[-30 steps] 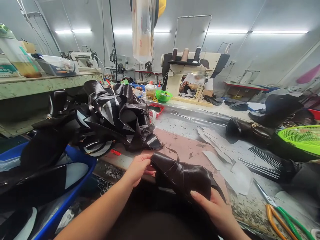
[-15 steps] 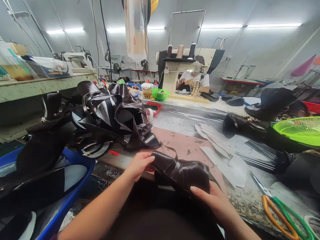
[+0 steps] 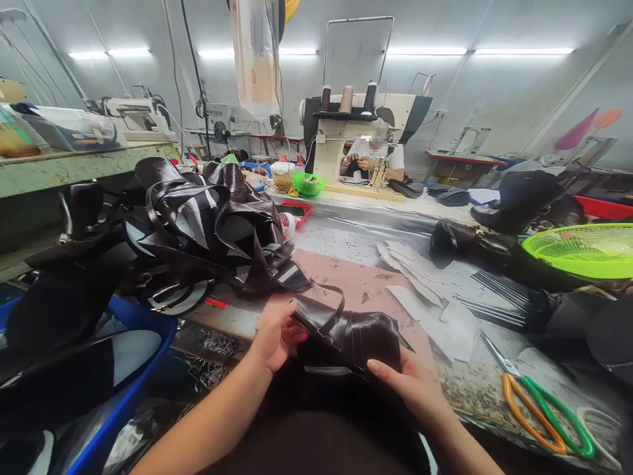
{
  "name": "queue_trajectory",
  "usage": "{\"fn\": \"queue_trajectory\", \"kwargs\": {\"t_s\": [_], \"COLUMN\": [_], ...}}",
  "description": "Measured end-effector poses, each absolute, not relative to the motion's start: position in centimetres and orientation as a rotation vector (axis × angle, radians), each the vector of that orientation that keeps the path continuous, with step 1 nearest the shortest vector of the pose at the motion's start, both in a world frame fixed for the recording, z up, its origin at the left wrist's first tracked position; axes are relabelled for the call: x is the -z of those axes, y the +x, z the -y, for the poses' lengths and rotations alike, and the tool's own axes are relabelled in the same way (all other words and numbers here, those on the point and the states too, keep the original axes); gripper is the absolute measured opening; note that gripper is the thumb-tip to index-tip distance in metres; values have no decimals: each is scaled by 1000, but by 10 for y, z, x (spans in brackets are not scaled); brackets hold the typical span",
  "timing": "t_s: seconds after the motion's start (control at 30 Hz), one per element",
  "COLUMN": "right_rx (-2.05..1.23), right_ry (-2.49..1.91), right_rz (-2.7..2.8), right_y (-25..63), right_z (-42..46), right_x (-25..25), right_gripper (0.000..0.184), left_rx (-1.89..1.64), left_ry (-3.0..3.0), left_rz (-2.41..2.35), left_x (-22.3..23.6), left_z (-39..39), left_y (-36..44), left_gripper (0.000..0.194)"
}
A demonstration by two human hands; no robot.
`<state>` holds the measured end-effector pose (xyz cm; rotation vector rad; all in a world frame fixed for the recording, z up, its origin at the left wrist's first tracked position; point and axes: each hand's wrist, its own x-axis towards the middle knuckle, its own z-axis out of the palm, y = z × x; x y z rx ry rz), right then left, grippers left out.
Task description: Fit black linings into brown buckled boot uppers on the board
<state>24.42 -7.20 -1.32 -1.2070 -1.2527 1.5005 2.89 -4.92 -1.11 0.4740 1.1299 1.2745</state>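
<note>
Slightly rolled since, the left hand pinched one end of the leather piece — lying crosswise, right hand clasping the other.

the wearer's view had swung toward two o'clock, bringing more of a white loop in at four o'clock and an orange shape at two. at the dark leather piece's ten o'clock end, the left hand had rolled, showing more curled fingers.
</note>
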Motion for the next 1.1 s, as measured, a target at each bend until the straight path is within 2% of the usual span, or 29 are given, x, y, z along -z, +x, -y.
{"fn": "queue_trajectory", "kwargs": {"t_s": [0.2, 0.43, 0.6, 0.97, 1.1], "right_rx": [-1514, -1536, -1567, -1504, -1641], "right_ry": [-1172, -1162, -1128, -1115, -1112], "right_rz": [1344, 1311, 1291, 1348, 1350], "right_y": [249, 254, 257, 260, 263], "right_z": [69, 65, 62, 57, 55], "right_x": [15, 16, 17, 19, 24], "right_gripper": [36, 41, 39, 40, 39], "left_rx": [-1086, -1168, -1027, -921, -937], "left_ry": [594, 457, 558, 663, 619], "left_rz": [-1132, -1089, -1009, -980, -994], "left_x": [12, 14, 12, 21, 22], "left_z": [56, 53, 56, 54, 53], "left_y": [43, 55, 68, 85, 88], "left_gripper": [39, 31, 37, 38, 40]}}
